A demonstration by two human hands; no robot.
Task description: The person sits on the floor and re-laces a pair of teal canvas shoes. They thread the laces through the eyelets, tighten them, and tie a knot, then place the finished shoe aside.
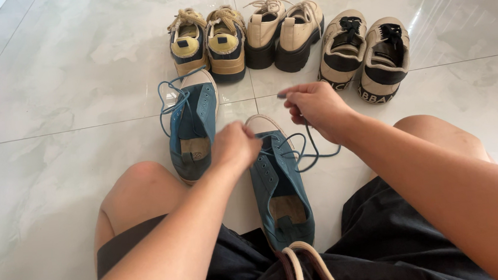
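A blue canvas sneaker [280,187] lies on the floor between my knees, toe pointing away. My left hand [235,145] is closed over its front eyelets, pinching the blue shoelace [302,154]. My right hand [315,105] is raised just beyond the toe, fingers closed on the other end of the lace, which loops down to the shoe. The matching blue sneaker [192,126] sits to the left, its lace loose and trailing.
Three more pairs stand in a row on the white tiled floor [53,101]: yellow-and-tan sneakers [207,40], cream platform sneakers [282,29], beige-and-black sneakers [365,50]. My bare knees and dark shorts [384,241] fill the foreground.
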